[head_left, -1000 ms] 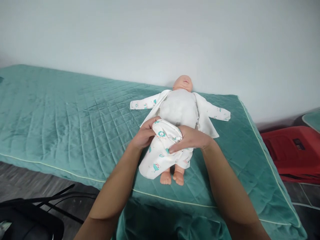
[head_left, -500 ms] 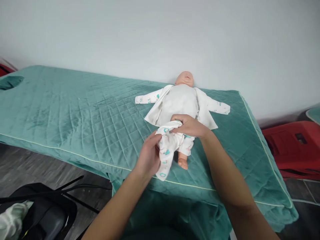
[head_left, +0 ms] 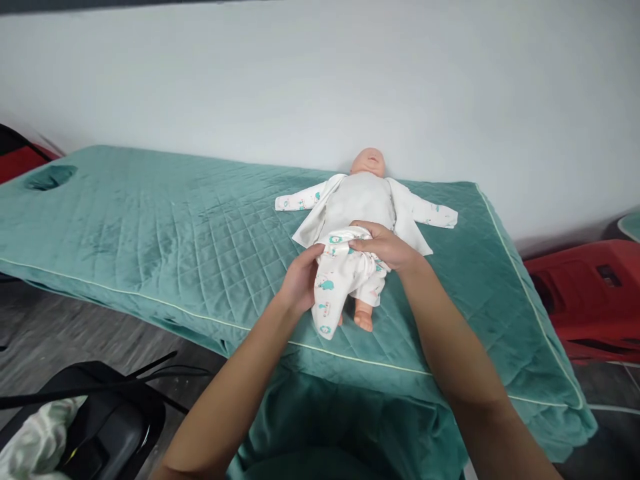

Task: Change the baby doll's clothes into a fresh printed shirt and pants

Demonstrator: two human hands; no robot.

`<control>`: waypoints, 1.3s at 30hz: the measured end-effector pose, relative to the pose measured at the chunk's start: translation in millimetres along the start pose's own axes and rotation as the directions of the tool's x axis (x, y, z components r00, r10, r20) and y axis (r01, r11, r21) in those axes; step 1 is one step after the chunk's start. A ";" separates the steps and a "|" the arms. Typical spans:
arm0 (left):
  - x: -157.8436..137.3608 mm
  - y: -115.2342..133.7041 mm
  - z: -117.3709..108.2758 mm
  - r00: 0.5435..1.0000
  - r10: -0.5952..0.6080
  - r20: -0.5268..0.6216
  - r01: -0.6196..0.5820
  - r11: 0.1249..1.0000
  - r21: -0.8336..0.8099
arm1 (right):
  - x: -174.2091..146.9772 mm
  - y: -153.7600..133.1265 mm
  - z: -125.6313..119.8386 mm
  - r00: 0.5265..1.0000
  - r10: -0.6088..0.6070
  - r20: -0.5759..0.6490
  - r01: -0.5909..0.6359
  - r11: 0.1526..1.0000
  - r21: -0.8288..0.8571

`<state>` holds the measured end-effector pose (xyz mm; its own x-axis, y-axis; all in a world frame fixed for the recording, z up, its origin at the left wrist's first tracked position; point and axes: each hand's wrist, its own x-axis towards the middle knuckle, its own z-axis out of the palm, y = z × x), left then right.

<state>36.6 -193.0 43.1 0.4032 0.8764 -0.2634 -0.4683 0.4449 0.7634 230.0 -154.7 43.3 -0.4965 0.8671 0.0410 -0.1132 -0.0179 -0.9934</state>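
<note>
A baby doll point(head_left: 367, 164) lies on its back, head toward the wall, in an open white jacket point(head_left: 415, 220) with printed sleeves stretched out to both sides. Around its legs are white printed baby pants point(head_left: 331, 287). My left hand point(head_left: 300, 277) grips the pants along one side, fingers partly hidden behind the cloth. With thumb and fingers, my right hand point(head_left: 383, 245) pinches the waistband at the doll's lower belly. One bare foot point(head_left: 363, 317) sticks out of a pant leg; the other leg is mostly covered by the cloth.
The doll rests on a bed with a green quilted cover point(head_left: 200, 233) and a face hole point(head_left: 51, 177) at its far left. A white wall point(head_left: 280, 80) stands behind. Red plastic chairs point(head_left: 595, 300) are at right, and a black chair point(head_left: 115, 413) holding cloth is at lower left.
Both hands have drawn the pants slightly up toward the doll's belly. The loose pant leg hangs less far past the feet. My view has shifted a little.
</note>
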 end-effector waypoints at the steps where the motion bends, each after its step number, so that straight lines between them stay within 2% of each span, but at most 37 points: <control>1: 1.7 -0.3 -0.5 1.000 0.006 0.027 -0.007 1.000 0.030 | -0.2 -0.1 0.3 1.000 0.003 -0.014 -0.002 0.999 0.038; 4: 0.4 -1.2 -1.5 0.996 -0.014 0.090 -0.001 0.985 0.171 | 0.3 -1.3 0.5 0.999 0.002 -0.035 0.000 0.999 0.055; 6: -6.9 -2.2 0.9 0.994 -0.046 0.096 0.021 0.968 0.250 | 1.8 -2.3 0.9 1.000 -0.007 -0.026 0.005 0.997 -0.076; 8: -19.6 -4.6 7.8 0.999 -0.040 0.037 0.029 0.965 0.260 | 3.9 -2.8 2.9 1.000 -0.029 -0.009 0.025 0.962 -0.270; 10: -36.0 -9.1 18.7 0.997 -0.005 -0.076 0.020 0.981 0.193 | 6.0 -2.6 6.4 0.998 -0.050 0.026 0.056 0.900 -0.432; 12: -53.0 -14.9 30.9 0.983 0.014 -0.182 -0.003 0.998 0.060 | 7.5 -1.3 10.6 0.997 -0.059 0.052 0.077 0.849 -0.522; 17: -84.1 -30.5 52.1 0.967 0.015 -0.256 -0.065 0.979 -0.191 | 7.0 3.3 15.6 0.999 -0.026 0.047 0.050 0.746 -0.664; 21: -99.5 -47.2 56.8 0.924 -0.035 -0.381 -0.085 0.952 -0.293 | 5.9 3.8 12.3 0.990 0.030 0.137 0.083 0.660 -0.747; 24: -106.7 -60.9 50.5 0.893 -0.055 -0.447 -0.100 0.944 -0.316 | 5.8 3.8 9.8 0.981 0.043 0.189 0.127 0.594 -0.794; 29: -111.8 -78.3 26.9 0.861 0.007 -0.508 -0.136 0.967 -0.217 | 5.1 5.6 10.0 0.979 0.074 0.191 0.126 0.515 -0.848; 35: -111.6 -81.8 -1.0 0.838 -0.031 -0.545 -0.058 0.988 -0.146 | 2.7 5.9 12.6 0.977 0.101 0.188 0.126 0.440 -0.889; 39: -102.0 -73.4 -21.4 0.840 0.002 -0.543 0.022 0.999 0.037 | 1.0 3.3 13.3 0.976 0.109 0.190 0.124 0.437 -0.891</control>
<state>13.0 -311.1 1.3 -0.0895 0.8369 -0.5400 -0.4297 0.4567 0.7790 217.6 -160.5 41.5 -0.6603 0.7495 -0.0482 0.6553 0.5435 -0.5246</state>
